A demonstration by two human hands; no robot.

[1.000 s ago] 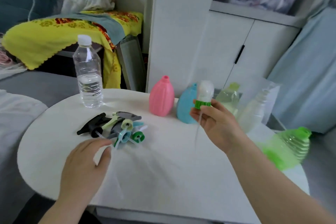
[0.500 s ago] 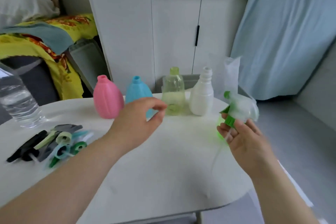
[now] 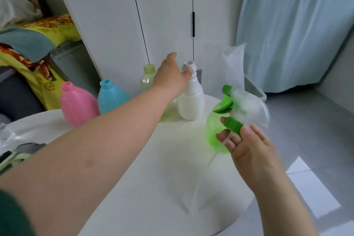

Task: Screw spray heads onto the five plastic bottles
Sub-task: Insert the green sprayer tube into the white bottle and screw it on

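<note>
The white bottle [image 3: 190, 99], upright at twelve o'clock on the surface [image 3: 134, 188], is clasped at the neck by the left grip [image 3: 171, 76]. A green-collared spray head [image 3: 241, 109] is pinched by the right grip [image 3: 247, 147] at three o'clock, before the green bottle [image 3: 214, 126].

Five bottles upright on table, all uncapped: pink [image 3: 78, 104] far left, blue [image 3: 112, 96], pale yellow-green [image 3: 147, 79] (partly hidden), white [image 3: 190, 101], bright green [image 3: 215, 126] nearest right. Translucent spray head [image 3: 243, 109], green collar, held tilted over green bottle.
</note>
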